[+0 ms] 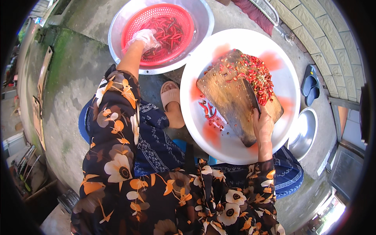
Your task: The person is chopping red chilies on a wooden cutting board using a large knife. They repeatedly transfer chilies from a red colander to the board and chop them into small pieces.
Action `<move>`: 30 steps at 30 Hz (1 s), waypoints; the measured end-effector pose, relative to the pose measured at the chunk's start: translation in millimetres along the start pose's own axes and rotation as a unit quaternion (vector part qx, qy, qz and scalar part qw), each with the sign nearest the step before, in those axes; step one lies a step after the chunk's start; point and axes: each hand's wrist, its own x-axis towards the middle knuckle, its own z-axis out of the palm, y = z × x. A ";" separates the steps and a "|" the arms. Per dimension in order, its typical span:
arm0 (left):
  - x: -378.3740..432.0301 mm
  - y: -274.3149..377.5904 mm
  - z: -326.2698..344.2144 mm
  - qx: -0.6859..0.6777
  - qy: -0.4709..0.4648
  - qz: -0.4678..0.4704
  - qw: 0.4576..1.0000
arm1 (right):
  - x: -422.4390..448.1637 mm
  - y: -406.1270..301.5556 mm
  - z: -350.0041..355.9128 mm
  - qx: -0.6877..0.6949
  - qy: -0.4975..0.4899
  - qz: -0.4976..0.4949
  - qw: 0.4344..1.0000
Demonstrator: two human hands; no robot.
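My left hand (144, 39), in a thin clear plastic glove, reaches among whole red chili peppers (170, 35) in a red plastic colander (188, 26). Whether its fingers grip any peppers cannot be made out. The colander sits in a metal basin (205, 20). My bare right hand (263, 124) is closed on the handle of a knife (250, 93), whose blade lies over a wooden cutting board (226, 97). Chopped red chilies (260, 77) are heaped along the board's upper right side. The board rests in a large white basin (235, 152), where a few whole chilies (210, 111) lie left of the board.
A smaller metal bowl (304, 135) stands right of the white basin. Dark slippers (311, 85) lie by the tiled wall (329, 50). A sandaled foot (171, 100) is between the basins. Flat boards (39, 117) lie on the concrete at the left.
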 end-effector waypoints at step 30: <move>20.0 -52.2 25.5 -0.423 0.189 0.008 0.886 | -2.1 -3.5 2.3 -0.004 0.012 -0.001 1.000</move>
